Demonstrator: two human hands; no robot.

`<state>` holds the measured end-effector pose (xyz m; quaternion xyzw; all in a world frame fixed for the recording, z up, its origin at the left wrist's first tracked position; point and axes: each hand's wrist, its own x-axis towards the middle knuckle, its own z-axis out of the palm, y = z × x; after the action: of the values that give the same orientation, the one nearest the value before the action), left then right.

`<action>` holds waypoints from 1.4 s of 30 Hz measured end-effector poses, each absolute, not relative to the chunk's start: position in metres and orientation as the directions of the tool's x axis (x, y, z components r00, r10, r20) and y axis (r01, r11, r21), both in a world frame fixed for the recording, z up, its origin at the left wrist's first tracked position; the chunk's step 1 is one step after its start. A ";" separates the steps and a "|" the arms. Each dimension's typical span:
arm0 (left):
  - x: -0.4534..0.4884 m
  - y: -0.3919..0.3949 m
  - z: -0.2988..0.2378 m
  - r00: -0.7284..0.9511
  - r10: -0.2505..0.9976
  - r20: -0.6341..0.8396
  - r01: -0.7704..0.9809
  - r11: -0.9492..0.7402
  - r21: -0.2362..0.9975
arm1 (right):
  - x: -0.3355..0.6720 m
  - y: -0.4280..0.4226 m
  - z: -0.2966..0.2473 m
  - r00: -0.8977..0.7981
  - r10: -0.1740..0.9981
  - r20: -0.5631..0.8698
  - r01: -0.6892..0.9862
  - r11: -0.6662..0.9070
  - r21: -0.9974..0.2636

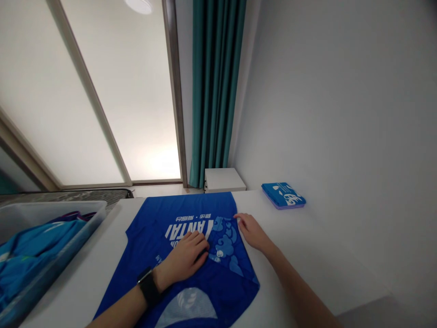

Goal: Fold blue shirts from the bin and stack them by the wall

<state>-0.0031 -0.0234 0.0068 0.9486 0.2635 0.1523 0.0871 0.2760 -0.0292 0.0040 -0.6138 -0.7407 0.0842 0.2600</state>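
Note:
A blue sleeveless sports shirt [218, 303] with white lettering lies spread on the white table. Along its right side a strip with a lighter blue cloud-like pattern is folded over toward the middle. My left hand [186, 255], with a dark watch on the wrist, rests on the lettering, fingers lying flat and the thumb apart. At the shirt's upper right edge, my right hand [251, 230] pinches the cloth between thumb and forefinger.
A folded stack of blue clothes [283, 195] sits on the table [300, 255] near the wall. To the left stands a clear plastic bin [97, 214] of blue and purple garments. Behind are a small white cabinet [224, 179], a green curtain [216, 91] and frosted sliding doors [136, 91].

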 end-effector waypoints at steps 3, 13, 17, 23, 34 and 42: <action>-0.004 -0.025 0.006 0.806 0.532 0.259 0.475 -0.842 0.255 | 0.273 -0.004 0.001 -0.113 0.973 0.200 0.921 0.178 -0.347; -0.004 -0.026 0.011 0.805 0.542 0.243 0.487 -0.836 0.253 | 0.295 0.003 -0.022 0.038 0.974 0.225 0.968 0.020 -0.251; -0.004 -0.026 0.010 0.807 0.537 0.246 0.481 -0.839 0.255 | 0.297 0.001 -0.027 0.084 0.959 0.270 0.967 -0.013 -0.254; -0.004 -0.027 0.009 0.808 0.537 0.240 0.486 -0.839 0.243 | 0.305 0.001 -0.030 0.120 0.933 0.338 0.939 0.004 -0.344; -0.005 -0.031 0.018 0.869 0.436 0.235 0.376 -0.890 0.260 | 0.282 -0.018 -0.021 -0.123 0.917 0.379 0.922 0.247 -0.298; -0.004 -0.031 0.016 0.862 0.449 0.237 0.388 -0.884 0.261 | 0.255 -0.025 -0.034 -0.196 0.971 0.136 0.940 0.225 -0.255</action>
<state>-0.0044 -0.0306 0.0157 0.9594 0.2181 0.1468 0.1025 0.2553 -0.0249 -0.0338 -0.6197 -0.7712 0.0574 0.1342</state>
